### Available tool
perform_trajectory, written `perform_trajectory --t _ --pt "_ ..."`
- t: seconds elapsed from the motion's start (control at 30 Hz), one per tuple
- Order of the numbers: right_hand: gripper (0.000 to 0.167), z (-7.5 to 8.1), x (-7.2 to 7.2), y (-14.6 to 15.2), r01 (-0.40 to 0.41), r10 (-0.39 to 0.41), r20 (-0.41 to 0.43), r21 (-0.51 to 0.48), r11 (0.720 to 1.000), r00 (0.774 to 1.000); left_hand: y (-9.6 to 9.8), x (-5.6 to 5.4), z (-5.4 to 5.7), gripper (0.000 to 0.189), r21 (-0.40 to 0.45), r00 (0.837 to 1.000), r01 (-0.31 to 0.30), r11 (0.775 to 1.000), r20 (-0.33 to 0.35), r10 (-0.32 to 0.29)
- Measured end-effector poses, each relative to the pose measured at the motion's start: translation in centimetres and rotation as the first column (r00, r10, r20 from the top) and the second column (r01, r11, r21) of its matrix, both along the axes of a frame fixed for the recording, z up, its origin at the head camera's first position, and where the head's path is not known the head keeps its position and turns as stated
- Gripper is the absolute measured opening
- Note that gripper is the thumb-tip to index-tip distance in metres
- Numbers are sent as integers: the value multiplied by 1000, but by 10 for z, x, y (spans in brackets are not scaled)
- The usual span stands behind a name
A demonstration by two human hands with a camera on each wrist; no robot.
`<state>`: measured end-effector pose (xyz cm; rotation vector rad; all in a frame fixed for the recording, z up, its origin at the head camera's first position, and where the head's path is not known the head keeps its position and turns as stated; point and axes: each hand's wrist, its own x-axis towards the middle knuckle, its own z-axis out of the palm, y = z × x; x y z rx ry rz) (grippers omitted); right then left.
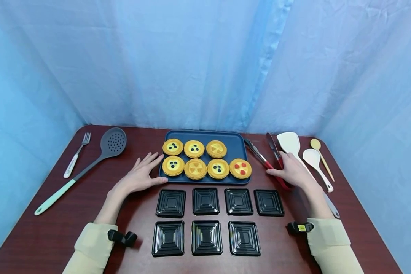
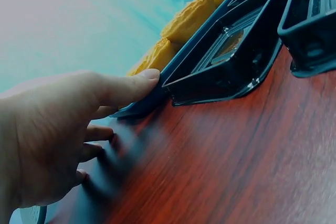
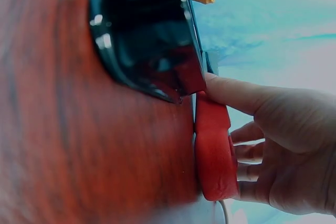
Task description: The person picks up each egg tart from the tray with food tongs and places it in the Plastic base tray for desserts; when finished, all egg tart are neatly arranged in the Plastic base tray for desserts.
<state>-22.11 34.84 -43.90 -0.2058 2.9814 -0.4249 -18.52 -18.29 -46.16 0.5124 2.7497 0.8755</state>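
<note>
Table: the tray sits at its back middle, the boxes in front, the tongs just to your right of the tray.
Tray: it bears the tarts; your left thumb is at its near left corner.
Tongs: they lie splayed under your right hand; to pick them up well, gather both red handles together and mind the spatula beside them.
Left hand: spread wide, holding nothing; a light touch should steady the tray.
Right hand: thumb and fingers parted over the handles, not wrapped round; exact fingertip contact you cannot tell.
Boxes: four behind, three in front; avoid brushing them.
Tarts: three behind, four in front; a gentle squeeze would probably suit them.
</note>
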Motion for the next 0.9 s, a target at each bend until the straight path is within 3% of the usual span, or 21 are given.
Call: perform_trajectory --t 0.3,0.63,0.8,0.9 --pt "89 8 -3 5 2 -2 7 -42 999 1000 2 -1 0 92 -33 1000 -20 999 -4 20" --pt "76 31 2 19 -20 20 7 -71 997 1000 3 -4 2 93 -47 999 -32 998 6 33" --pt "62 46 8 21 -67 61 -67 -89 994 996 2 -4 3 92 -45 1000 -29 999 8 29" --pt "71 53 13 23 -69 56 -131 -96 993 990 0 -5 3 92 -42 1000 -27 999 8 28"
